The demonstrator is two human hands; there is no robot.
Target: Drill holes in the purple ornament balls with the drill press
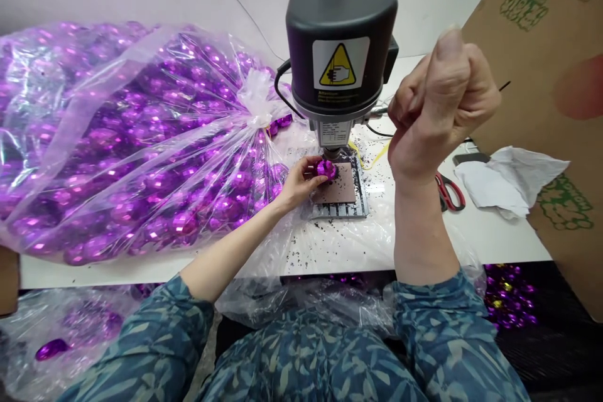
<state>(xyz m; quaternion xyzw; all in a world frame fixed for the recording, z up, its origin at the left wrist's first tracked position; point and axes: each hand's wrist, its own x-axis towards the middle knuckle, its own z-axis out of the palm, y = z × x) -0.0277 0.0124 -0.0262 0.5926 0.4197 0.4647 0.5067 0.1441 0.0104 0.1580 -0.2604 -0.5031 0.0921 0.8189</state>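
My left hand (301, 181) pinches a shiny purple faceted ball (326, 169) and holds it on the brown pad of the drill stand's base (343, 207), right under the spindle of the black bench drill (340, 38). My right hand (440, 100) is raised to the right of the drill head. Its fingers are curled into a fist around the drill's feed lever, of which only a thin dark tip shows past the knuckles (505, 85).
A big clear plastic bag (117, 138) full of purple balls lies on the white table at the left. Red-handled scissors (450, 191), crumpled white paper (509, 179) and a cardboard box (541, 107) are at the right. Black chips litter the table. More purple balls (511, 295) lie below.
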